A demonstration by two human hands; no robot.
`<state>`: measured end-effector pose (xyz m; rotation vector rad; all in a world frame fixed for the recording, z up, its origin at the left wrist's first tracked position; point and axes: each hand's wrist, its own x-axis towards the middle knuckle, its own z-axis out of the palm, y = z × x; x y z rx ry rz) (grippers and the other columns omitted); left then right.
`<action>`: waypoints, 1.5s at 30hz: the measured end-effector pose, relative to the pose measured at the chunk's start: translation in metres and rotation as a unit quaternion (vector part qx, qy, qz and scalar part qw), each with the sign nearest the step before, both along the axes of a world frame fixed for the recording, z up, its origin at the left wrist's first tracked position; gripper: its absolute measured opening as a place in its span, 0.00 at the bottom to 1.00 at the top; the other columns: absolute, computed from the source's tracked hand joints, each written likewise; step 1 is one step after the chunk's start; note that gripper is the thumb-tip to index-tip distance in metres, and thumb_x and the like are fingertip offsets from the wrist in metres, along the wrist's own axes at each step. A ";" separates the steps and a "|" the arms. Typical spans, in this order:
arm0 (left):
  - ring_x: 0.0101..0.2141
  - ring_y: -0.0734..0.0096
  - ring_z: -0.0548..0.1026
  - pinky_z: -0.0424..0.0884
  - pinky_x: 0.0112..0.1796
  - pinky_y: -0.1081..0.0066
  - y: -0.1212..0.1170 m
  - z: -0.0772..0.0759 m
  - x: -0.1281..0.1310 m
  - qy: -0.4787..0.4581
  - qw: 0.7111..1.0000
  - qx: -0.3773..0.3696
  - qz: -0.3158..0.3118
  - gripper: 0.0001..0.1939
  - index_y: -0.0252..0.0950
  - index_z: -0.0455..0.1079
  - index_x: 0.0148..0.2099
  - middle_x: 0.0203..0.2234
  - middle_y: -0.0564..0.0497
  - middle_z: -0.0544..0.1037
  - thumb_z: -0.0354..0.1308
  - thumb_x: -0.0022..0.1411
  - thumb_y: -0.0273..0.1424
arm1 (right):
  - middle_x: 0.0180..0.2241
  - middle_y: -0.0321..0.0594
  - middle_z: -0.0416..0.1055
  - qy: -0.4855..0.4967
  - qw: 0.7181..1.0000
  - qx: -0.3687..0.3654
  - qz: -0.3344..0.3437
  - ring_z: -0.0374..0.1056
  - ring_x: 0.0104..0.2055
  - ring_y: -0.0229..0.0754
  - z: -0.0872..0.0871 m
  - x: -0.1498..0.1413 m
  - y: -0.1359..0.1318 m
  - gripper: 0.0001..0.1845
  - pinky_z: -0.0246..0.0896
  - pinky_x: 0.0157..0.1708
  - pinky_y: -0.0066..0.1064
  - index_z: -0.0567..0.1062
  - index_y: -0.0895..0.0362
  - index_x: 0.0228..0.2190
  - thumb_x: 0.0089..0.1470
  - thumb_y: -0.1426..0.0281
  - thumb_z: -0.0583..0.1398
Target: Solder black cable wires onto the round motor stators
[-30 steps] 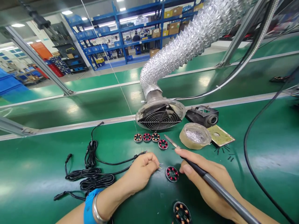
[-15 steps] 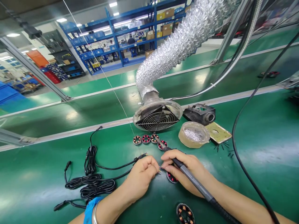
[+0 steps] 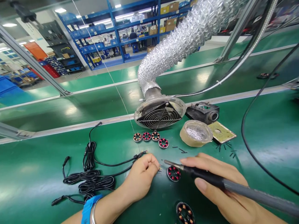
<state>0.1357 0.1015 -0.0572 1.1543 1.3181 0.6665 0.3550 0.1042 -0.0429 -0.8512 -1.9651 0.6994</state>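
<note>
My right hand (image 3: 221, 183) is closed round a soldering iron (image 3: 205, 176), its metal tip pointing left. That tip is close to the wire ends at my left hand (image 3: 146, 174); whether they touch I cannot tell. My left hand pinches the stripped end of a black cable (image 3: 122, 175), thin bare strands poking out past the fingertips. Just below the iron's tip lies a ring-shaped motor stator with red coils (image 3: 173, 173). Nearer to me is a stator with copper coils (image 3: 185, 213). Several more stators (image 3: 146, 136) form a row farther back.
Coiled black cables (image 3: 95, 183) lie at the left. A fume extractor (image 3: 160, 115) with a silver duct hangs behind the stator row. At right are a round tub (image 3: 195, 133), a yellow sponge tray (image 3: 221, 132), a black metal holder (image 3: 203, 112) and small black tube pieces (image 3: 183, 151).
My right hand has moved right and turned the soldering iron from pointing up-left to nearly level, its tip now by the wires. My left hand has hardly moved.
</note>
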 end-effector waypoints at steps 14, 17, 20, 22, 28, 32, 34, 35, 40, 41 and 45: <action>0.23 0.75 0.52 0.48 0.25 0.71 -0.002 0.002 0.000 0.003 1.000 -0.005 -0.007 0.11 0.38 0.59 0.29 0.19 0.60 0.56 0.48 0.55 0.41 | 0.26 0.34 0.71 0.018 0.999 -0.034 -0.008 0.65 0.24 0.39 -0.001 -0.004 -0.003 0.10 0.55 0.23 0.30 0.73 0.50 0.38 0.56 0.73 0.55; 0.23 0.75 0.52 0.49 0.25 0.71 -0.002 0.004 0.000 0.009 1.000 -0.001 -0.010 0.12 0.38 0.59 0.28 0.19 0.60 0.56 0.48 0.55 0.41 | 0.26 0.34 0.71 0.018 0.999 -0.038 -0.013 0.65 0.24 0.40 0.001 -0.006 -0.004 0.10 0.56 0.23 0.31 0.74 0.51 0.37 0.56 0.73 0.55; 0.23 0.75 0.52 0.49 0.25 0.71 -0.002 0.004 0.000 0.012 1.000 0.001 -0.010 0.12 0.38 0.59 0.28 0.19 0.60 0.55 0.48 0.56 0.42 | 0.23 0.33 0.68 0.012 0.999 -0.038 -0.016 0.62 0.22 0.39 0.003 -0.007 -0.005 0.10 0.55 0.22 0.30 0.74 0.51 0.36 0.55 0.74 0.54; 0.22 0.75 0.52 0.49 0.25 0.71 -0.002 0.003 0.000 0.010 1.000 0.001 -0.009 0.13 0.38 0.58 0.28 0.19 0.60 0.55 0.49 0.56 0.42 | 0.22 0.32 0.66 0.005 0.999 -0.030 -0.013 0.62 0.22 0.38 0.005 -0.008 -0.006 0.10 0.55 0.22 0.30 0.74 0.52 0.36 0.54 0.74 0.54; 0.23 0.75 0.53 0.49 0.26 0.71 -0.002 0.002 0.000 0.010 1.000 0.006 -0.009 0.12 0.38 0.59 0.28 0.19 0.60 0.56 0.50 0.56 0.42 | 0.21 0.33 0.66 -0.022 1.000 0.004 0.004 0.64 0.20 0.38 0.007 -0.008 -0.007 0.11 0.56 0.21 0.32 0.73 0.53 0.37 0.54 0.75 0.54; 0.23 0.75 0.53 0.49 0.26 0.71 -0.003 0.003 0.000 0.015 1.000 0.005 -0.010 0.12 0.38 0.59 0.28 0.19 0.60 0.56 0.50 0.56 0.41 | 0.21 0.33 0.66 -0.017 1.000 0.015 0.015 0.63 0.20 0.37 0.008 -0.008 -0.007 0.12 0.57 0.22 0.31 0.73 0.53 0.37 0.53 0.76 0.53; 0.23 0.75 0.53 0.49 0.26 0.71 -0.003 0.002 0.000 0.014 1.000 0.004 -0.011 0.11 0.38 0.59 0.28 0.19 0.60 0.56 0.49 0.56 0.40 | 0.21 0.33 0.65 -0.015 1.000 0.011 0.017 0.63 0.20 0.37 0.008 -0.008 -0.007 0.12 0.58 0.23 0.31 0.73 0.53 0.37 0.53 0.76 0.53; 0.23 0.75 0.53 0.49 0.26 0.71 -0.003 0.002 0.000 0.013 1.000 0.004 -0.012 0.11 0.38 0.59 0.28 0.19 0.60 0.56 0.49 0.57 0.40 | 0.21 0.32 0.65 -0.015 1.000 0.008 0.017 0.63 0.20 0.37 0.008 -0.008 -0.007 0.12 0.58 0.22 0.31 0.74 0.53 0.37 0.53 0.76 0.53; 0.23 0.75 0.53 0.49 0.26 0.71 -0.003 0.000 0.000 0.010 1.000 0.005 -0.013 0.11 0.38 0.58 0.28 0.19 0.60 0.56 0.49 0.57 0.39 | 0.21 0.32 0.64 0.001 1.000 0.016 0.017 0.62 0.20 0.37 0.007 -0.007 -0.008 0.14 0.58 0.23 0.31 0.73 0.52 0.39 0.52 0.77 0.53; 0.23 0.75 0.53 0.49 0.26 0.71 -0.003 0.001 0.000 0.010 1.000 0.004 -0.012 0.11 0.38 0.58 0.28 0.19 0.60 0.56 0.49 0.57 0.39 | 0.21 0.32 0.64 0.003 1.000 0.019 0.014 0.62 0.20 0.37 0.007 -0.007 -0.008 0.15 0.57 0.22 0.31 0.73 0.52 0.39 0.52 0.77 0.53; 0.23 0.75 0.52 0.48 0.25 0.71 -0.003 0.002 0.000 0.009 1.000 -0.002 -0.008 0.12 0.38 0.58 0.27 0.19 0.60 0.55 0.51 0.56 0.41 | 0.22 0.34 0.66 0.003 1.000 0.016 -0.004 0.63 0.20 0.38 0.007 -0.006 -0.009 0.13 0.56 0.21 0.32 0.73 0.53 0.39 0.53 0.76 0.54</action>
